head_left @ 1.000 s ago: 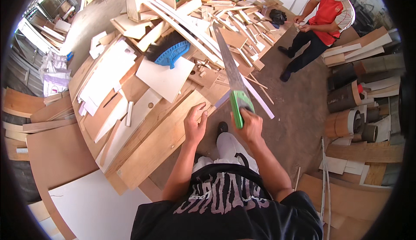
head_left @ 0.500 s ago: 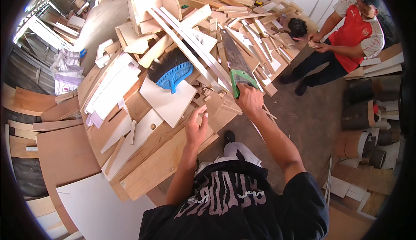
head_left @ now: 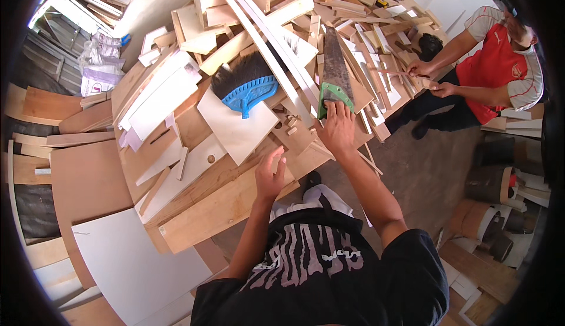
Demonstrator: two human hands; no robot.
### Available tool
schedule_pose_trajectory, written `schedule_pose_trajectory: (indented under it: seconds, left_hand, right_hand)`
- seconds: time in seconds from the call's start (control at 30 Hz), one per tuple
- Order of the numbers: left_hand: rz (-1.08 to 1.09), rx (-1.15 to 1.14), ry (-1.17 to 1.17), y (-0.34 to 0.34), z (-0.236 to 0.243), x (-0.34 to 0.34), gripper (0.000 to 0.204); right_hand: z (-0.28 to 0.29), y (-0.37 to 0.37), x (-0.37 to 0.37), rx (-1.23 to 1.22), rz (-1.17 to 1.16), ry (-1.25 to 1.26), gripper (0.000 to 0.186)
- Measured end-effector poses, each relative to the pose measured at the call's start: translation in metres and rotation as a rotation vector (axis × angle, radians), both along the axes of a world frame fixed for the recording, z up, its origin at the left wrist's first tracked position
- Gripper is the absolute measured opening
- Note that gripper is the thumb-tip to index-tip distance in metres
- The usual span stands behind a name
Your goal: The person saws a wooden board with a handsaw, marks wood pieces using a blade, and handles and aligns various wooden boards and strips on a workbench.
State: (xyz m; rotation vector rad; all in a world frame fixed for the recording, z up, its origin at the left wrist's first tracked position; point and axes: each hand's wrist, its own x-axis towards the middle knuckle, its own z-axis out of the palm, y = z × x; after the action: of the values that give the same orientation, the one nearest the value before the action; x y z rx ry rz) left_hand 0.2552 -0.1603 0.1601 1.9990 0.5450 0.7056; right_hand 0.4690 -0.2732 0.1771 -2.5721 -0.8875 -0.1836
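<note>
A hand saw (head_left: 338,67) with a dark blade and a green handle lies on the wood scraps at the near right of the table, blade pointing away. On the handle's near end rest the fingertips of my right hand (head_left: 338,130); its fingers are stretched and the thumb stands apart. My left hand (head_left: 270,177) hovers at the table's near edge, fingers loosely bent and nothing in it. Beyond it, a blue brush head (head_left: 250,94) with black bristles lies on a pale angular board (head_left: 229,127). Two long pale strips (head_left: 273,52) slant between brush and saw.
Wood offcuts (head_left: 353,11) pile over the far table. A co-worker in a red and white shirt (head_left: 491,61) stands at the right, holding a thin strip. Boards (head_left: 141,267) lean at the left; curved pieces (head_left: 474,217) are stacked at the right.
The saw has come to lie on the scraps, and my right hand has loosened from its fist around the handle. My left hand stays near the table edge. The view has shifted slightly.
</note>
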Motion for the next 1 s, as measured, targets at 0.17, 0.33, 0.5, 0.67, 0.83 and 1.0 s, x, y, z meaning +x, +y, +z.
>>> schedule_pose_trajectory:
  seconds: [0.17,0.33,0.5,0.67,0.83,1.0]
  left_hand:
    - [-0.006,0.007,0.024,0.014,-0.011,-0.028,0.029]
    - [-0.024,-0.031,0.075,0.045,-0.022,-0.082,0.031]
    - [-0.021,-0.068,0.236,0.082,-0.060,-0.159,0.038]
    - [-0.018,0.082,0.443,0.114,-0.112,-0.237,0.056]
    - [-0.062,0.231,0.458,0.120,-0.127,-0.269,0.078]
    - [-0.136,0.353,0.477,0.117,-0.133,-0.283,0.094]
  right_hand:
    - [0.011,-0.003,-0.028,0.139,-0.059,-0.103,0.068]
    - [0.033,-0.009,-0.089,0.416,-0.088,-0.208,0.055]
    - [-0.011,-0.029,-0.189,0.492,-0.101,0.079,0.034]
    - [-0.070,-0.054,-0.283,0.519,-0.340,0.528,0.030]
    - [-0.104,-0.070,-0.339,0.619,-0.625,0.973,0.043]
    - [-0.157,-0.039,-0.350,0.764,-0.681,1.250,0.058]
